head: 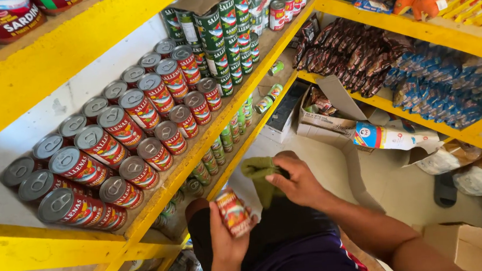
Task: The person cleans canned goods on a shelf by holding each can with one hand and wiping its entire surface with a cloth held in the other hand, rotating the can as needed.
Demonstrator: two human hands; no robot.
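One red-labelled can [233,211] is off the shelf, low centre of the frame, gripped upright in the left hand [225,235]; fingers wrapped round its side, thumb on the near face. Right hand [296,180] just above and to the right, fingers pinched closed on a green cloth [262,176], which hangs bunched beside the can's top. Cannot tell if cloth and can touch; they are just beside each other.

Shelf notes:
- Yellow shelf [160,189] runs diagonally from lower left to upper centre.
- Red cans in rows [133,129] on their sides, lids facing out, fill the left and middle of the frame. Rows look full and tidy; I see no obvious gap.
- Green cans [219,32] stacked upright further along, upper centre.
- More small cans on the lower shelf [219,148], partly hidden under the yellow edge.

Other side, right of frame: dark snack packets [354,54] and blue packets [446,84] on a second yellow rack [414,30]. Open cardboard box [330,115] on the floor at centre right, another carton [475,246] at lower right.

Judgement on progress: a single can in hand with cloth at the ready, the rest shelved. Which shelved cans are already wiped cannot be read from the lids.
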